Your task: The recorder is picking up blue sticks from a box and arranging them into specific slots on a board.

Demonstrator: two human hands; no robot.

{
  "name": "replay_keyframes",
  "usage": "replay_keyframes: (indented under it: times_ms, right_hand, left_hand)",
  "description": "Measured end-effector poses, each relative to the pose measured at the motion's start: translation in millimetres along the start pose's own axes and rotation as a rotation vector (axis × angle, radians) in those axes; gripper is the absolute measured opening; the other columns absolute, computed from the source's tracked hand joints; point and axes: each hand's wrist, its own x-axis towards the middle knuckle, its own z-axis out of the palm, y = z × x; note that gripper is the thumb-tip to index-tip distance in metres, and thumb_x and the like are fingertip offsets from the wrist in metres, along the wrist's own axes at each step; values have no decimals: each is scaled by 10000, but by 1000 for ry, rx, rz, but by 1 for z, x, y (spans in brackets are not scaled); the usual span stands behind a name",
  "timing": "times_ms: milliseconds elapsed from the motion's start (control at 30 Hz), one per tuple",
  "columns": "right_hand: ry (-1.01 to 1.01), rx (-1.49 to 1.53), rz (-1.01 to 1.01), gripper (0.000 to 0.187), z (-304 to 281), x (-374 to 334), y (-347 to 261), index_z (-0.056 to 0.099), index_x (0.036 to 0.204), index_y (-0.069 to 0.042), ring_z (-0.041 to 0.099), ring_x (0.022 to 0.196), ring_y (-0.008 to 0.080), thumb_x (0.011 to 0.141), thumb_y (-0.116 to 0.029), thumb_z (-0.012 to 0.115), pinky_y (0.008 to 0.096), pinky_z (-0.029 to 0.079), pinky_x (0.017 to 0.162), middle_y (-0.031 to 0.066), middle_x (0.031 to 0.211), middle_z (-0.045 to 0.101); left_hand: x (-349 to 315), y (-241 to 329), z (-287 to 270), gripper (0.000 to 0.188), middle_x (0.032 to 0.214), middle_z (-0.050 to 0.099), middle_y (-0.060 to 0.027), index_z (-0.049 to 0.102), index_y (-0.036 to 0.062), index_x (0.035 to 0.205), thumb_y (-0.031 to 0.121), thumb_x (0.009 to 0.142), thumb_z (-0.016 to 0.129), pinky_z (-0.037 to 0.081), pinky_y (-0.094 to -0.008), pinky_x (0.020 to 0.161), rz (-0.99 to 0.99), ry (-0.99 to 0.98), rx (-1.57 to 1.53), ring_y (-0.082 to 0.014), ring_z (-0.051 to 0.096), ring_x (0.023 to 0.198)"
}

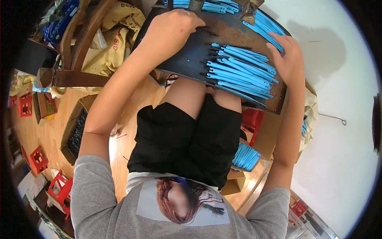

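Note:
My left hand [174,30] is over the far left of the dark table, its fingertips drawn together beside a thin black piece [209,31]. Whether that piece is in the fingers is hard to make out. At the table's right edge, my right hand [289,57] has thumb and fingers closed around the near ends of flat blue plastic strips [262,30] with holes in them. Between the hands lies a pile of similar blue strips [238,73], their left ends fitted with black pieces.
A worn table [175,61] stands over my knees, with metal fixtures and more blue strips [221,6] at its far side. Below are a box of black parts [75,133] and a box of blue strips [246,156]. A wooden chair [75,77] is at left, a white wall [338,87] at right.

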Motion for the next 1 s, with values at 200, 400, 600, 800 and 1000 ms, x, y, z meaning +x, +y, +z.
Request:
replay_keyframes:
  times_ms: [200, 400, 600, 800, 1000]
  right_hand:
    - [-54, -43, 45, 278, 18, 9, 34, 596, 1031, -109, 521, 852, 298, 754, -129, 603, 361, 439, 722, 113, 897, 574]
    - [-54, -248, -29, 274, 18, 8, 19, 578, 1024, -138, 532, 854, 304, 751, -110, 585, 391, 457, 727, 93, 910, 566]
    - [-194, -250, 37, 278, 16, 12, 20, 560, 1041, -148, 545, 869, 296, 770, -92, 534, 400, 463, 724, 93, 916, 568]
    - [-242, -284, 73, 320, 17, 11, 20, 540, 1091, -154, 569, 818, 285, 792, -61, 476, 392, 471, 692, 103, 910, 573]
    - [-214, 149, 339, 386, -1, -1, 2, 489, 1216, -179, 587, 729, 221, 843, -86, 457, 363, 450, 634, 134, 835, 572]
  left_hand:
    - [-2, 9, -8, 170, 819, 594, -63, 617, 97, 902, 72, 756, 533, 482, -329, 672, 68, -103, 164, -237, 584, 819]
    - [-4, 7, -8, 157, 832, 584, -62, 608, 80, 898, 64, 768, 522, 487, -318, 645, 165, -56, 198, -233, 591, 791]
    - [-6, 14, -12, 155, 834, 588, -67, 592, 53, 909, 38, 761, 549, 495, -297, 611, 81, 122, -31, -233, 600, 736]
    - [4, 35, -5, 139, 888, 600, -81, 576, 48, 899, 42, 761, 557, 502, -279, 627, -111, 193, -418, -211, 613, 783]
    - [7, 42, 2, 146, 919, 620, -87, 561, 42, 923, 47, 777, 564, 504, -250, 626, -242, 233, -681, -187, 630, 813]
